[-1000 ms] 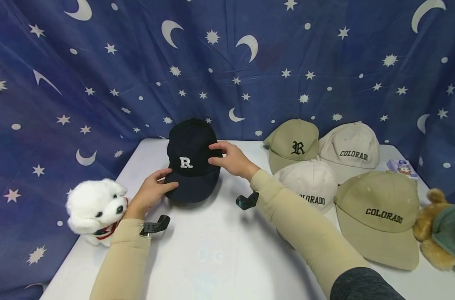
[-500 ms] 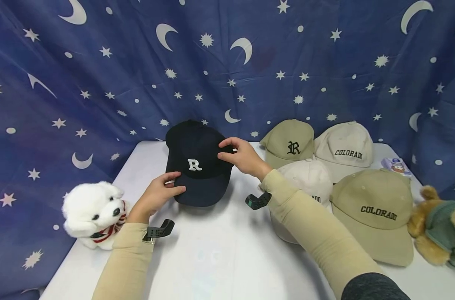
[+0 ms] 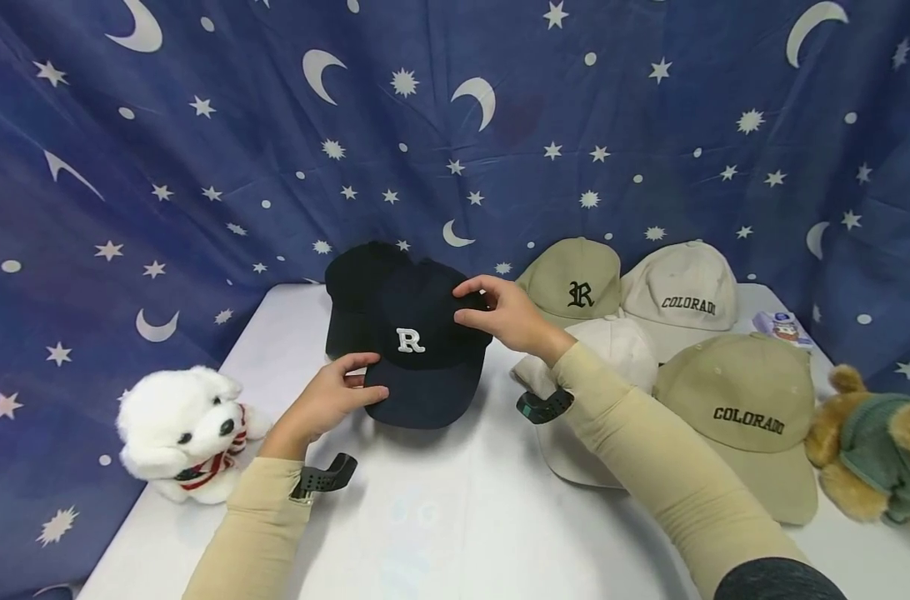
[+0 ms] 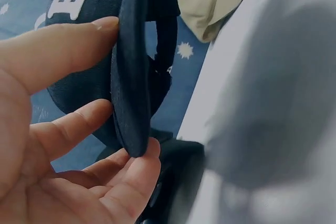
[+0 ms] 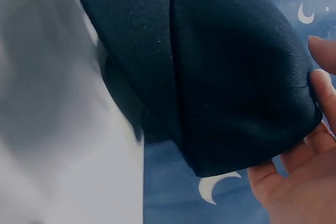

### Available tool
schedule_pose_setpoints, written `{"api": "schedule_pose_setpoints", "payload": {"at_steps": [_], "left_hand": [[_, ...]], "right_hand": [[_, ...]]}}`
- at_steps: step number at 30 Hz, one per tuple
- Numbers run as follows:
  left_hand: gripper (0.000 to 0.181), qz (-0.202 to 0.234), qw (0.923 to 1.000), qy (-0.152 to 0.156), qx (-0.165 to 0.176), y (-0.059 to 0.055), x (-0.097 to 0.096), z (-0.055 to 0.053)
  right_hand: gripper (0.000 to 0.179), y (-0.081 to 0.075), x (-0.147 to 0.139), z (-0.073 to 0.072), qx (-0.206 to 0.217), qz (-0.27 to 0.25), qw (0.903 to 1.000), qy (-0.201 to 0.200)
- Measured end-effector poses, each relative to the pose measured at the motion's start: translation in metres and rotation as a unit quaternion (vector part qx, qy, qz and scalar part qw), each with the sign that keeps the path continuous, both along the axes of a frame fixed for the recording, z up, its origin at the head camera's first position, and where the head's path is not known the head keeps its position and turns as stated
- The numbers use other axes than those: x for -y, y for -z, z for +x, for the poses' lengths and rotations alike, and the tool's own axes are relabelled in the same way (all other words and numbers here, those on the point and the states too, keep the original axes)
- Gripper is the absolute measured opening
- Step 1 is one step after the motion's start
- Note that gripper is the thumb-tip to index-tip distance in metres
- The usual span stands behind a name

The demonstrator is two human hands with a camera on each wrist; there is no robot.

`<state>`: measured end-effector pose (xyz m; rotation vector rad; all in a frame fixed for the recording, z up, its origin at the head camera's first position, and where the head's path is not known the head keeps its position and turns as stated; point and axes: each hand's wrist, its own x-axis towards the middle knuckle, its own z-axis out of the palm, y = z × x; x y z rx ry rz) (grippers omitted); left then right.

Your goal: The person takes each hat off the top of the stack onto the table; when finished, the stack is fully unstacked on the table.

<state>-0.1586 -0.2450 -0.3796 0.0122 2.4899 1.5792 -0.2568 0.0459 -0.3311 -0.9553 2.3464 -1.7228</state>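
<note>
A navy baseball cap (image 3: 425,392) with a white letter R on its front is between my two hands. My left hand (image 3: 327,404) pinches the left edge of the brim, thumb on top and fingers beneath; the left wrist view shows the brim (image 4: 132,77) between them. On the crown's other side, my right hand (image 3: 515,315) grips the fabric with thumb and fingers, as the crown (image 5: 241,87) in the right wrist view shows. Behind and left of it sits a second dark cap (image 3: 347,304), partly hidden by the held one.
Toward the right stand a khaki R cap (image 3: 575,279), a cream COLORADO cap (image 3: 683,279), another cream cap (image 3: 612,346) partly behind my right forearm, and a khaki COLORADO cap (image 3: 747,392). A white plush dog (image 3: 173,433) sits left, a brown plush toy (image 3: 867,450) far right.
Both hands have carried the navy cap rightward and a little nearer, away from the dark cap behind, more of which now shows. The head view has also shifted slightly.
</note>
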Motion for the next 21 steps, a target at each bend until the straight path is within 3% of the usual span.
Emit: {"api": "schedule_pose_setpoints", "payload": {"at_steps": [8,15,21], "left_hand": [[0.066,0.023,0.9994,0.026,0.002,0.002,-0.014,0.007],[0.065,0.029,0.9984,0.047,0.014,0.011,-0.024,0.010],[0.061,0.021,0.9986,0.040,0.028,0.016,-0.030,0.014]], "right_hand": [[0.031,-0.003,-0.018,0.008,-0.004,0.012,0.9999,0.011],[0.029,0.005,-0.026,0.015,0.000,0.003,1.0000,-0.007],[0.029,0.009,-0.028,0.019,-0.004,0.009,0.9999,-0.005]]}}
